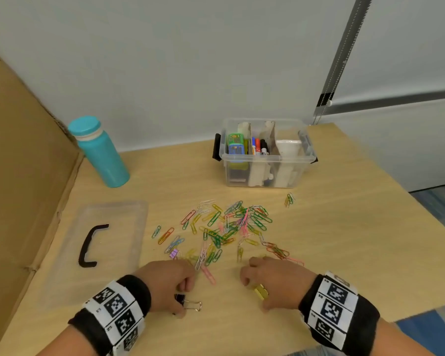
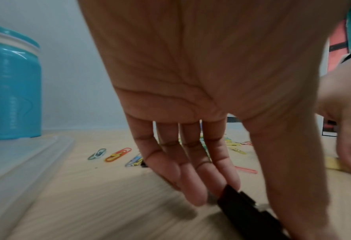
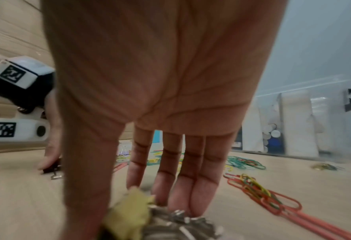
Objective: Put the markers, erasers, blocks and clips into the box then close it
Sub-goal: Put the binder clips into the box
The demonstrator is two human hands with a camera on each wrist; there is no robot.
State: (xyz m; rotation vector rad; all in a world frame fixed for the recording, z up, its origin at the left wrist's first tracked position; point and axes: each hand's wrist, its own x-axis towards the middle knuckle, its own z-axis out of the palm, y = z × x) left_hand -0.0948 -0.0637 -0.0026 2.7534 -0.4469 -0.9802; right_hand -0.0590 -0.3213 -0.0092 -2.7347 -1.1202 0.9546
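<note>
My left hand (image 1: pixel 183 300) pinches a black binder clip (image 1: pixel 181 297) between thumb and fingers at the table's near edge; its silver handles point right. The left wrist view shows that clip (image 2: pixel 248 211) under the fingertips (image 2: pixel 230 181). My right hand (image 1: pixel 257 295) pinches a yellow binder clip (image 1: pixel 261 292) against the table; the right wrist view shows this clip (image 3: pixel 129 214) between thumb and fingers. Several coloured paper clips (image 1: pixel 229 224) lie scattered ahead of both hands. The clear box (image 1: pixel 303 160) stands open at the back, with markers (image 1: pixel 258 146) and erasers inside.
The box's clear lid (image 1: pixel 118 219), with its black handle, lies flat at the left. A teal bottle (image 1: pixel 100 152) stands behind it. A cardboard wall (image 1: pixel 18 176) borders the left side. A purple binder clip (image 1: pixel 174 253) lies by the left hand.
</note>
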